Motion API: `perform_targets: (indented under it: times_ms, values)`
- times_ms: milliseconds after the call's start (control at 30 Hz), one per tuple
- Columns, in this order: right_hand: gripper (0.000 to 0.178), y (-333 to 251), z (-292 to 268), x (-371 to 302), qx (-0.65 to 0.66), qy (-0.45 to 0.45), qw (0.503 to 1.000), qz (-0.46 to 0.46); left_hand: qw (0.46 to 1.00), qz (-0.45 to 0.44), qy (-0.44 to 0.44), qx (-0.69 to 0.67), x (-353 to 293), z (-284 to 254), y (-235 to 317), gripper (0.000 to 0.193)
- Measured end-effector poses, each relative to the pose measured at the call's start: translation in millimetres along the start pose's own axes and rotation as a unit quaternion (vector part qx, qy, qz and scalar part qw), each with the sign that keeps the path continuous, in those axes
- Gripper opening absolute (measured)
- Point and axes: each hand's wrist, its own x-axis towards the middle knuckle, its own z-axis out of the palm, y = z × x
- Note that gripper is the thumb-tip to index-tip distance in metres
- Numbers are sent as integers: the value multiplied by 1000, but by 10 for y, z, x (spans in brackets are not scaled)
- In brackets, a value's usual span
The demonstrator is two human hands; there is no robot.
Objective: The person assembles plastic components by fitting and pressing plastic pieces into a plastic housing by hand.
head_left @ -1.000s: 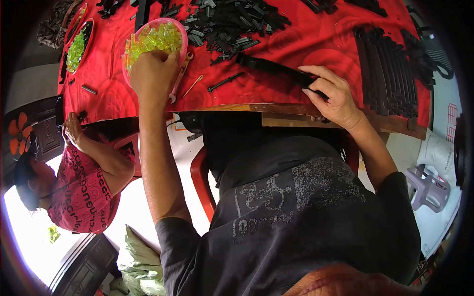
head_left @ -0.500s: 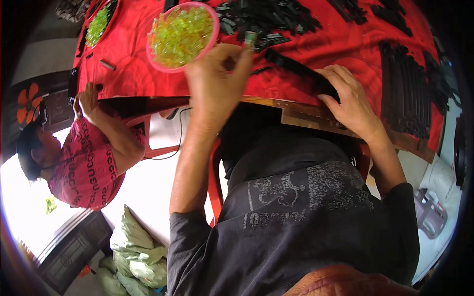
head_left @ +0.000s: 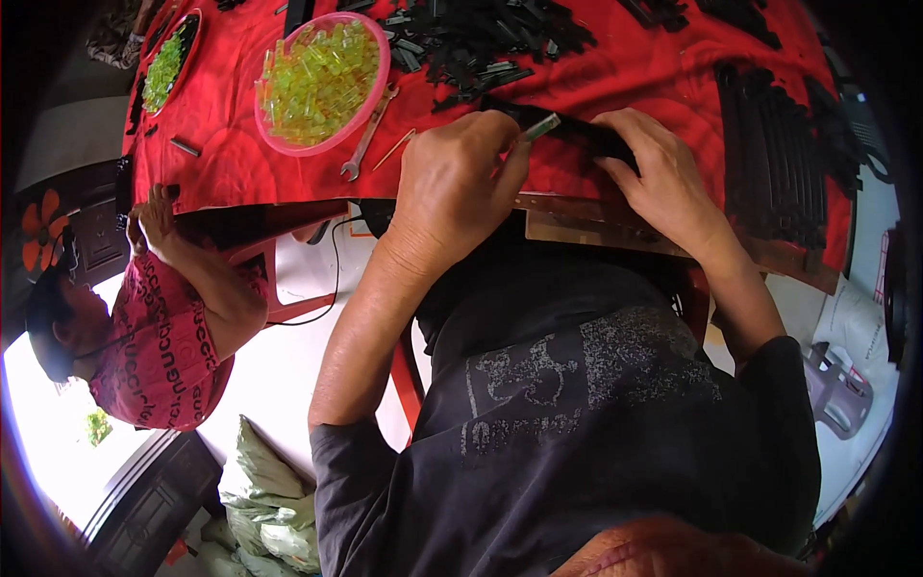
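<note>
Between the thumb and fingers of my left hand (head_left: pixel 457 183) is a small pale-green clear vial (head_left: pixel 543 126). It is close above a long black bar (head_left: pixel 575 132) near the table's front edge. My right hand (head_left: pixel 661 173) is closed round the right end of that bar, its thumb on the near side. Left of my left hand stands a pink basin (head_left: pixel 383 72), heaped with small yellow-green clear vials (head_left: pixel 317 85). Whether the held vial touches the bar, I cannot tell.
A wrench (head_left: pixel 369 133) and a thin stick (head_left: pixel 394 148) lie beside the basin on the red cloth (head_left: pixel 231 154). Loose black pieces (head_left: pixel 471 43) are piled at the back; long black bars (head_left: pixel 774 159) lie in rows at right. A co-worker (head_left: pixel 159 327) sits at left near a second basin (head_left: pixel 192 58).
My left hand has moved right and nearer from beside the basin, bringing the vial to the black bar. The wrench and stick now show. My right hand keeps its hold on the bar.
</note>
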Motion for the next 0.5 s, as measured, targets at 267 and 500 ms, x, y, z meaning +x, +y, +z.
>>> perform_targets:
  times_ms: [267, 500]
  values:
    - [43, 7, 76, -61, -2, 13, 1000, 3, 969, 94, -116, 195, 178, 12, 40, 12]
    - [47, 71, 6, -152, 24, 17, 999, 35, 937, 162, -160, 265, 344, 34, 124, 9]
